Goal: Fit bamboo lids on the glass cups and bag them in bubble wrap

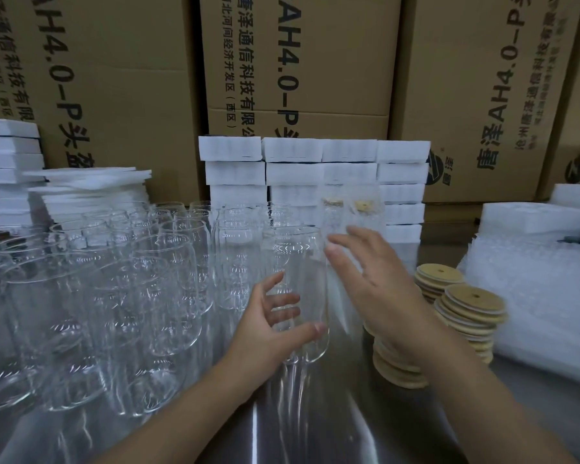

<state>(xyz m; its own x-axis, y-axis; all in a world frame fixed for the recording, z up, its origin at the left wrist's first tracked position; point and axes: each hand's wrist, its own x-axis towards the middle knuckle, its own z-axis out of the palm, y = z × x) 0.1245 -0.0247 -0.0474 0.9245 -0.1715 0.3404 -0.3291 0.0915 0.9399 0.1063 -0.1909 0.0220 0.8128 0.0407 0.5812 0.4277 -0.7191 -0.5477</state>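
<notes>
Your left hand (268, 333) curls its fingers (302, 331) round the lower part of one glass cup (298, 259), upright and without lid, over the table (315, 430). Your right hand (379, 286) holds nothing, fingers spread beside the cup's shoulder; whether they touch it, I cannot tell. I judge the lid step is beginning: the next move calls for one lid from the bamboo lids (471, 304) at your right. The bubble wrap (533, 296) is cut off at the edge, and the cup's rim is hard to see.
</notes>
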